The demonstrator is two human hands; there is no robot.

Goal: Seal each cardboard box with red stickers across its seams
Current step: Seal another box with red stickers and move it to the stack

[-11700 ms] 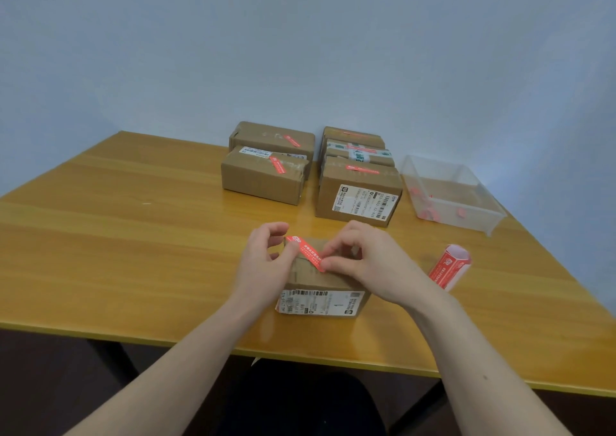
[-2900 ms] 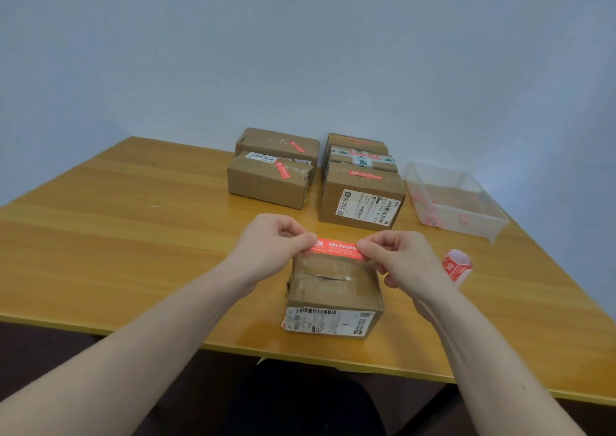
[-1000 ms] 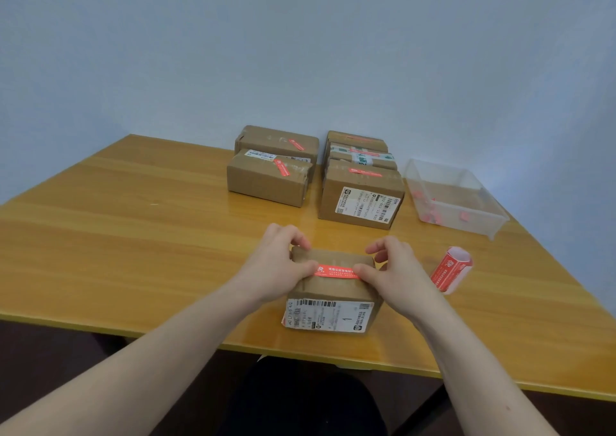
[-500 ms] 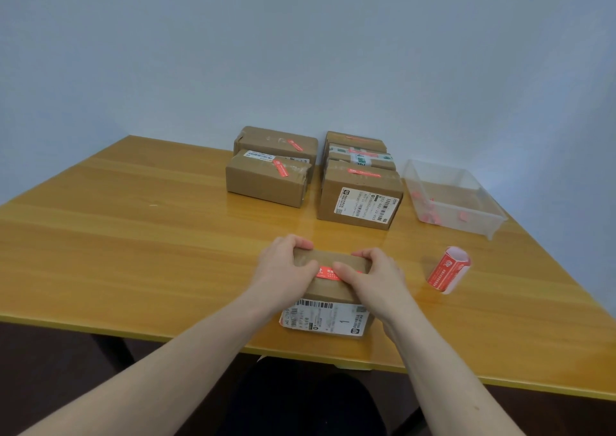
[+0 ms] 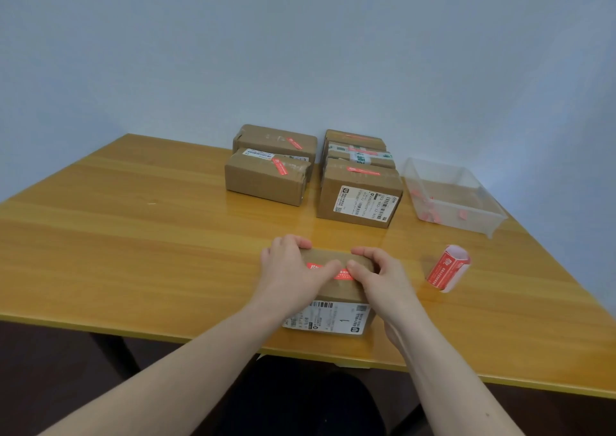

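A cardboard box (image 5: 336, 290) is found at the near edge of the table (image 5: 133, 235), its white label facing near. A red sticker (image 5: 333, 270) lies across its top. The left hand (image 5: 290, 269) and right hand (image 5: 380, 275) are clasped over the box's sides, each grip grasping the box, with thumbs pressed on the sticker. A sticker roll (image 5: 448, 270) is noted to the right, apart. Farther off, five sealed boxes (image 5: 266, 182) are grouped, with a clear tray (image 5: 466, 215) far right.
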